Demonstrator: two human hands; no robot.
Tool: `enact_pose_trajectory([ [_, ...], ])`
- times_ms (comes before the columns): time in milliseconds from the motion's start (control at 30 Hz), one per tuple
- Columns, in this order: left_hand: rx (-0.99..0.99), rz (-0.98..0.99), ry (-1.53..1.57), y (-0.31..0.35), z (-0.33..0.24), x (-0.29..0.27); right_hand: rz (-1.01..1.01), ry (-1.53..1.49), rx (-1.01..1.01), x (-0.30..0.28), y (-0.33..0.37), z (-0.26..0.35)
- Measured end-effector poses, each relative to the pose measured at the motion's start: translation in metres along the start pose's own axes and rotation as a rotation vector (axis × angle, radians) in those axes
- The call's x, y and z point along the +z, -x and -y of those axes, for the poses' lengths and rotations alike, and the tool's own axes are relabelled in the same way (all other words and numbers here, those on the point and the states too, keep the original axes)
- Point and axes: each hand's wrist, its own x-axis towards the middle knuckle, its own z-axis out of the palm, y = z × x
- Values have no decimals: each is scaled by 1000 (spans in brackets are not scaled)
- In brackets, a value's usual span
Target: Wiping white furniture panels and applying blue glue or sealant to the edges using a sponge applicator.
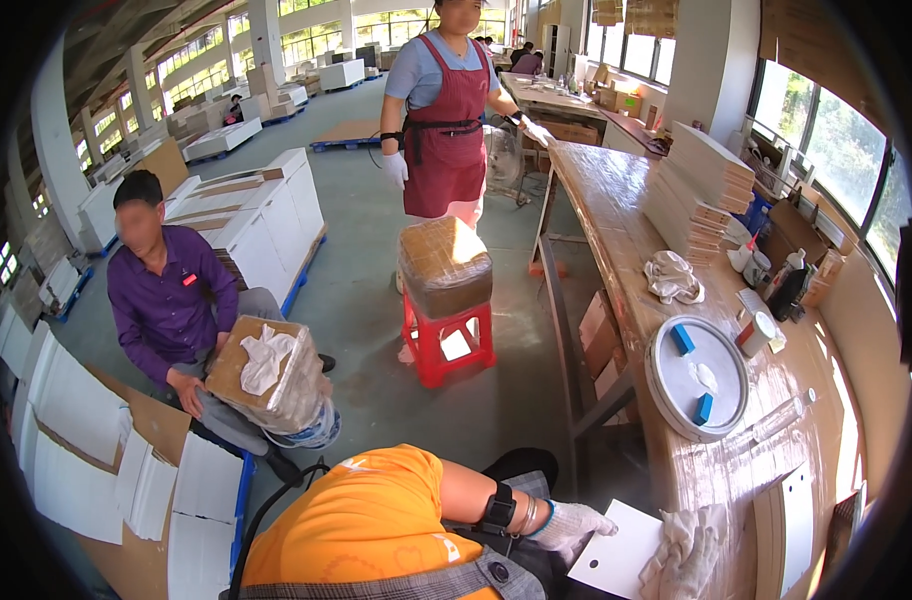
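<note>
My left hand [568,526], in a white knitted glove, reaches in from the left with a black watch and bracelets at the wrist. Its fingers grip the left edge of a white panel [621,548] that has small dark holes near its corners. A crumpled whitish cloth [688,545] covers the panel's right part. My right hand cannot be made out apart from this bunched fabric. Beside the cloth, on the workbench [696,470], more white panels [784,530] stand on edge.
On the bench are a round grey lid [698,385] with blue blocks, a rag [673,277], stacked boards [698,190] and bottles. A red stool [448,340] carries a taped box. One person [166,290] sits at left; another [444,120] in a red apron stands ahead.
</note>
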Motion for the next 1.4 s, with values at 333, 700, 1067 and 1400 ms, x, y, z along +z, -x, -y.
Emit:
enact_pose_trajectory([
  [333,7,-18,42,12,-6,13,123,41,4,47,23,4],
  [700,11,-156,-91,8,-11,14,211,58,-247,29,63,32],
  [1067,89,-162,-195,8,-15,32,-165,198,130,6,121,-86],
  [1400,295,-97,-459,11,-28,80,-534,-356,704,-77,78,-80],
])
